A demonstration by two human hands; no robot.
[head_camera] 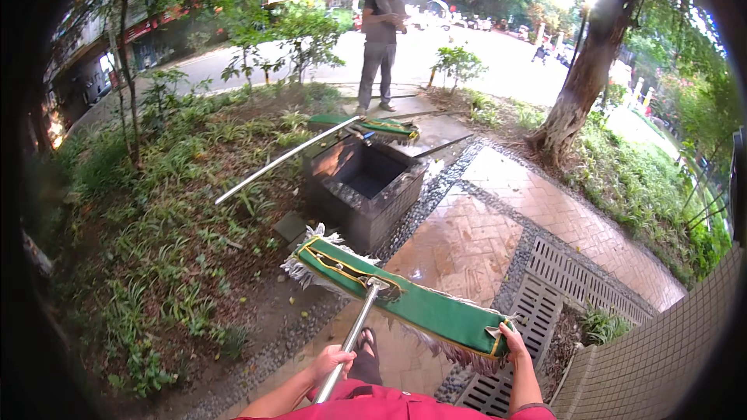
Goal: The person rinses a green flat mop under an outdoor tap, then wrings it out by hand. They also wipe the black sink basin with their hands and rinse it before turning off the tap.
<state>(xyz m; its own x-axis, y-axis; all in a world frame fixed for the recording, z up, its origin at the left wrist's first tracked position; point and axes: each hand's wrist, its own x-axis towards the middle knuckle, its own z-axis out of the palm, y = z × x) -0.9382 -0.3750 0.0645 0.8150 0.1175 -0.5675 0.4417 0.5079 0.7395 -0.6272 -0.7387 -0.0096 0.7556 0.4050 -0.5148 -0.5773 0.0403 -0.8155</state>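
Observation:
A flat dust mop with a green fabric back (432, 309) and a grey-white string fringe spans the view in front of me. My left hand (334, 363) is closed around its metal pole (360, 322), below the joint with the mop head. At the right end of the head, my right hand (513, 345) grips the green mop corner, fingers on its edge by a small pale patch. The fringe hangs down along both long sides. A slit in the green cover shows the dark frame inside on the left half.
Beyond the mop stands a square tiled basin (365, 186) with a dark hollow. A second green mop (385, 126) rests across its far rim, its pole (286, 158) reaching left over plants. A person (382, 41) stands behind it. Drain grates (534, 297) and a tiled wall (642, 338) lie right.

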